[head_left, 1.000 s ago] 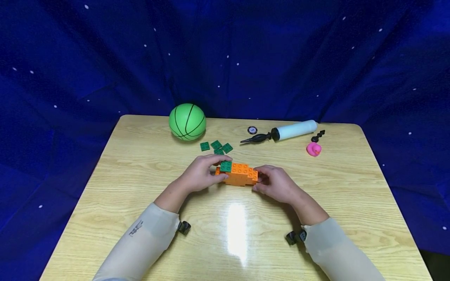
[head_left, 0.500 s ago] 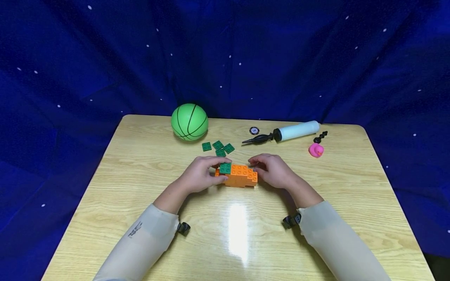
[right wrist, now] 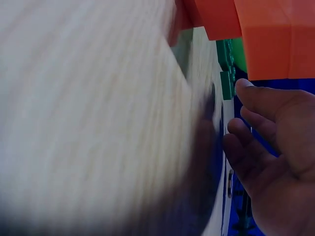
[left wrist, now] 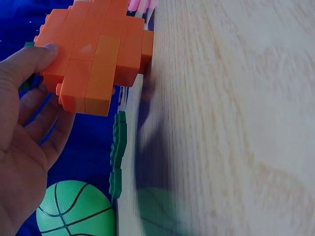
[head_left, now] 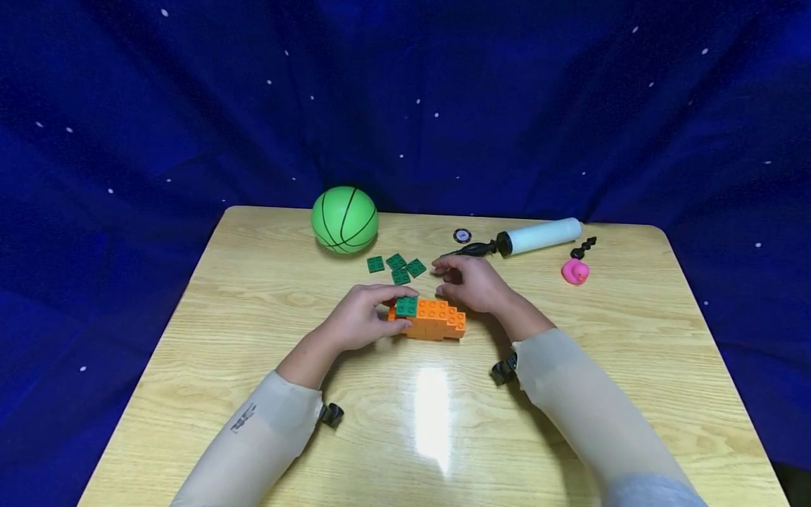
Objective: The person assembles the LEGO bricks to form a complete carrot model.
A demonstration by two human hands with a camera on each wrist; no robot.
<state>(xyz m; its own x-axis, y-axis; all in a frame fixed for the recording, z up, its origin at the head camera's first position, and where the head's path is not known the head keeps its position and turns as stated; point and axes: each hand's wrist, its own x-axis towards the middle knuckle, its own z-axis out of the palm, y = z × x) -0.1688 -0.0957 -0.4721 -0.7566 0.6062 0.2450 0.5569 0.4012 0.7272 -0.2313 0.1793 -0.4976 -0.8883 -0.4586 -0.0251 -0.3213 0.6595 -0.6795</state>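
Observation:
An orange block build (head_left: 431,326) made of stacked toy bricks stands at the middle of the table, with a green brick (head_left: 406,306) on top of its left end. My left hand (head_left: 361,317) grips that left end, thumb on the near side and fingers behind. In the left wrist view the thumb presses the orange bricks (left wrist: 81,54). My right hand (head_left: 475,283) is beyond the build's right side, fingers loosely bent and holding nothing. Several flat green bricks (head_left: 400,276) lie behind the build, to the left of the right fingertips.
A green ball (head_left: 345,220) sits at the back left. Farther right lie a round chip (head_left: 462,236), a hand pump (head_left: 541,237) with a black nozzle end, a small black piece (head_left: 583,248) and a pink rubber duck (head_left: 575,272). A blue cloth (head_left: 405,105) hangs behind the wooden table (head_left: 266,267).
My right hand has left the right end of the orange build and moved away and leftward, toward the flat green bricks. The left hand keeps its grip on the build.

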